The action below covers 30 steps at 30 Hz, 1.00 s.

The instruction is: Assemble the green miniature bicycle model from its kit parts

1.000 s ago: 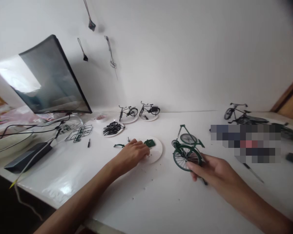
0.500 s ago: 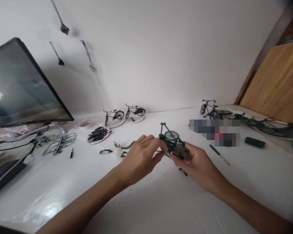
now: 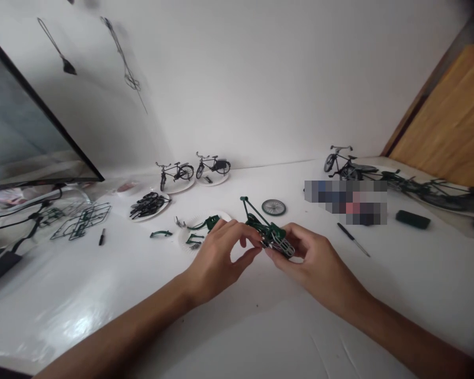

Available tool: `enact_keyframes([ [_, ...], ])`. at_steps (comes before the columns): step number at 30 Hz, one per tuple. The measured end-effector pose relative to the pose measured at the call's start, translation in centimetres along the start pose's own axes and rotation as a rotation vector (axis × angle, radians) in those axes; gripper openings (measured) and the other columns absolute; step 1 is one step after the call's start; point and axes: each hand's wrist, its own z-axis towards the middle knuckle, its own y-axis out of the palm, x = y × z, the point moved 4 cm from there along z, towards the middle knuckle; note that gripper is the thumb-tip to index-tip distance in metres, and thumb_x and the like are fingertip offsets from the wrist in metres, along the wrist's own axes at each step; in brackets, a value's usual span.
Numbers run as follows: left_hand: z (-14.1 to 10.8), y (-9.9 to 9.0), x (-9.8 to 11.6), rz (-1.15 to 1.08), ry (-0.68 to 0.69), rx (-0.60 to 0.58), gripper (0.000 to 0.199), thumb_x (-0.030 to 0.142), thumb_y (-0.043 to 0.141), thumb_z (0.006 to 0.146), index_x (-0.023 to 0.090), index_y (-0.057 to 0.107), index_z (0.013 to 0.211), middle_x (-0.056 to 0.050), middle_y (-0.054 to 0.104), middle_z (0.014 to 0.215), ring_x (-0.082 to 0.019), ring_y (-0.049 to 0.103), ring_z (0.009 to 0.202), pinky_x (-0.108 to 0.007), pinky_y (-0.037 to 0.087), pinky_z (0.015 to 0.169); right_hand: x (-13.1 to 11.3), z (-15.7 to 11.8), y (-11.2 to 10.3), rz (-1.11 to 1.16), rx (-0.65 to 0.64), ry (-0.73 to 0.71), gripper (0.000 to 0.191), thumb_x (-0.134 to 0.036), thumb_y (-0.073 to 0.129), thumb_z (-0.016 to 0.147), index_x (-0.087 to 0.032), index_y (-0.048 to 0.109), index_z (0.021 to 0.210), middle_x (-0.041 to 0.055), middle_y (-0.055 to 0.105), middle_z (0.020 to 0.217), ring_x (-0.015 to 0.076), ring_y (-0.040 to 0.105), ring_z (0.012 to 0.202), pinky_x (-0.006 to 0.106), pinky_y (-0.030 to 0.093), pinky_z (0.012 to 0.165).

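Observation:
A green model bicycle frame (image 3: pixel 259 213) is held above the white table between my two hands. My right hand (image 3: pixel 306 252) grips its rear end, around the part with a silvery rack (image 3: pixel 286 245). With thumb and fingers pinched, my left hand (image 3: pixel 229 250) holds the lower middle of the frame; the exact spot is hidden by the fingers. Just behind the frame, a loose spoked wheel (image 3: pixel 274 207) lies flat on the table. A paper plate (image 3: pixel 184 239) with green bicycle parts sits beyond my left hand, and a curved green piece (image 3: pixel 161 233) rests beside it.
Two finished model bicycles (image 3: pixel 177 173) stand on plates by the wall. Left are a plate of black parts (image 3: pixel 148 205), green sprues (image 3: pixel 81 221), a small black pen-like tool (image 3: pixel 101 237) and a monitor (image 3: pixel 27 116). Right are a screwdriver (image 3: pixel 353 239), a green block (image 3: pixel 413 219) and more bicycles (image 3: pixel 342 166).
The view has shifted, so the scene sits higher and more to the left. The bicycle frame has tilted in my hands, showing its silvery rack, and the loose wheel behind it is now uncovered.

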Motion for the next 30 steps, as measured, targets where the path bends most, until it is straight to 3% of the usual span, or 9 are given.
enact_keyframes([
  [11, -0.2, 0.2, 0.1, 0.057, 0.009, 0.043, 0.008, 0.019, 0.066, 0.090, 0.022, 0.061, 0.095, 0.001, 0.069, 0.091, -0.014, 0.057, 0.076, -0.031, 0.037, 0.077, -0.4, -0.2, 0.0, -0.028, -0.006, -0.033, 0.012, -0.031, 0.066, 0.084, -0.024, 0.057, 0.082, -0.0025, 0.060, 0.072, 0.0144, 0.054, 0.067, 0.027, 0.041, 0.059],
  [16, -0.2, -0.1, 0.1, 0.030, -0.041, 0.098, 0.010, 0.021, 0.072, 0.086, 0.023, 0.064, 0.091, 0.003, 0.070, 0.086, -0.014, 0.057, 0.074, -0.031, 0.035, 0.076, -0.5, -0.3, 0.1, -0.039, -0.010, -0.102, 0.010, -0.031, 0.065, 0.086, -0.024, 0.062, 0.093, 0.0011, 0.066, 0.086, 0.0185, 0.061, 0.080, 0.030, 0.047, 0.071],
  [19, -0.3, -0.2, 0.1, 0.032, -0.057, 0.133, 0.012, 0.023, 0.075, 0.084, 0.024, 0.065, 0.089, 0.005, 0.070, 0.084, -0.014, 0.058, 0.074, -0.031, 0.035, 0.077, -0.7, -0.3, 0.1, -0.044, 0.000, -0.111, 0.011, -0.031, 0.065, 0.086, -0.024, 0.062, 0.094, 0.0019, 0.067, 0.088, 0.0185, 0.062, 0.080, 0.031, 0.047, 0.071],
  [24, -0.3, -0.1, 0.2, 0.059, -0.030, 0.153, 0.012, 0.022, 0.075, 0.084, 0.024, 0.065, 0.090, 0.004, 0.071, 0.085, -0.014, 0.058, 0.074, -0.033, 0.036, 0.077, -0.7, -0.4, 0.2, -0.017, -0.010, -0.085, 0.012, -0.033, 0.065, 0.087, -0.023, 0.060, 0.091, 0.0005, 0.065, 0.083, 0.0168, 0.059, 0.076, 0.029, 0.045, 0.067],
  [30, -0.5, -0.4, 0.9, 0.069, 0.087, 0.221, 0.028, 0.015, 0.073, 0.085, 0.024, 0.054, 0.104, 0.002, 0.074, 0.096, -0.015, 0.062, 0.087, -0.035, 0.040, 0.083, 0.2, -0.4, 0.4, 0.070, -0.066, 0.036, 0.019, -0.038, 0.064, 0.088, -0.022, 0.056, 0.084, -0.0025, 0.060, 0.070, 0.0145, 0.053, 0.065, 0.027, 0.040, 0.058],
])
